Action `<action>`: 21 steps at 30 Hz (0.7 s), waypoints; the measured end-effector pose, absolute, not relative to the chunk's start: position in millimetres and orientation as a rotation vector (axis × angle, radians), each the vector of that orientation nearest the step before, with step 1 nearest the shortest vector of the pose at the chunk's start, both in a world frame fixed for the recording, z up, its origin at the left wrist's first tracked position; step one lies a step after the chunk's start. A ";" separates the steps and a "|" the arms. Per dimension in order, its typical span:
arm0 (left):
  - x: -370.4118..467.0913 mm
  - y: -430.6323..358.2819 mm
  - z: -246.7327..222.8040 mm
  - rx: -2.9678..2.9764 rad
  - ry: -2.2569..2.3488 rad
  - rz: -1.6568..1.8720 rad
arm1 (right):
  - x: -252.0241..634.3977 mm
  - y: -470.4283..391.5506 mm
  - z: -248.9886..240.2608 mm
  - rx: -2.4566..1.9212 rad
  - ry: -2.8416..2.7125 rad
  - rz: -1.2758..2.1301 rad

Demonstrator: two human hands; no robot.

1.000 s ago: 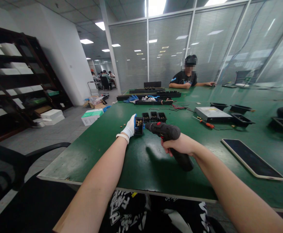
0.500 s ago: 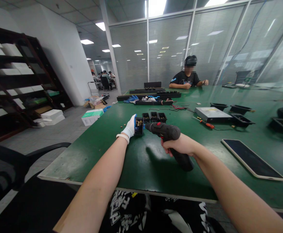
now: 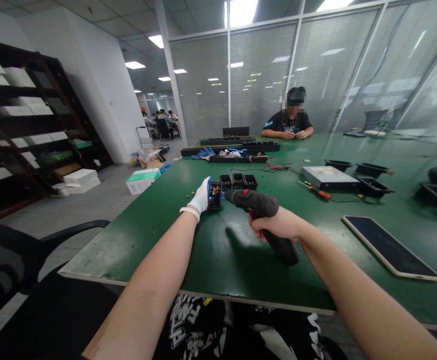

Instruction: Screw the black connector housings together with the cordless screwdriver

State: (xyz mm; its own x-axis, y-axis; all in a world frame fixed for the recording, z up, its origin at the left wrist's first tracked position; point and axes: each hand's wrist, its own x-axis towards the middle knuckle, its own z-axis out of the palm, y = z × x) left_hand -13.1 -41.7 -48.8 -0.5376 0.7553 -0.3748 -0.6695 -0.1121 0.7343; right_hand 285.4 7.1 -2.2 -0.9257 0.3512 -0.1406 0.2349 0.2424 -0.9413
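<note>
My left hand [image 3: 201,196], in a white and blue glove, grips a small black box [image 3: 215,196] from its left side. The box is tilted with its open face towards me, and brass-coloured parts show inside. My right hand [image 3: 273,223] is bare and wrapped round the handle of a black cordless drill [image 3: 254,201]. The drill lies level, its nose pointing left at the right side of the box; whether the tip touches cannot be made out. Just behind stand three more small black boxes [image 3: 238,181] with brass-coloured bits in them.
A phone [image 3: 391,247] lies at the right. Beyond it are a screwdriver [image 3: 322,193], a silver-topped flat device [image 3: 329,176] and several black trays [image 3: 374,185]. Black bars [image 3: 241,147] and a blue glove [image 3: 203,153] lie further back. A person [image 3: 290,120] sits across the table [image 3: 158,245].
My hands, the box and the drill look unmoved. Across the table, the person has lowered their head and brought their hands together.
</note>
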 end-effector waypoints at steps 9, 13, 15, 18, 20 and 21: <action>-17.5 -38.3 -53.0 0.159 1.206 1.798 | 285.5 8.2 -1.9 -0.559 -2.414 1.786; -16.0 -39.2 -51.8 0.131 1.197 1.815 | 285.9 7.6 -0.9 -0.590 -2.403 1.782; -15.1 -39.7 -51.2 0.126 1.196 1.819 | 285.9 7.7 -1.0 -0.576 -2.408 1.780; -15.2 -39.6 -51.5 0.131 1.199 1.823 | 285.7 7.9 -1.5 -0.563 -2.405 1.780; -16.1 -39.1 -52.3 0.139 1.206 1.823 | 285.6 7.6 -1.4 -0.573 -2.396 1.783; -16.5 -38.8 -52.6 0.144 1.212 1.824 | 285.7 7.3 -1.2 -0.577 -2.395 1.785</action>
State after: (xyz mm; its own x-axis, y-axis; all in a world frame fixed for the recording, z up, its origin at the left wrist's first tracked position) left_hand -16.5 -38.8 -52.6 -0.5774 0.7319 -0.3619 -0.6173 -0.1012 0.7802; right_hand 285.7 7.3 -1.2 -0.9233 0.3562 -0.1435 0.2393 0.2414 -0.9405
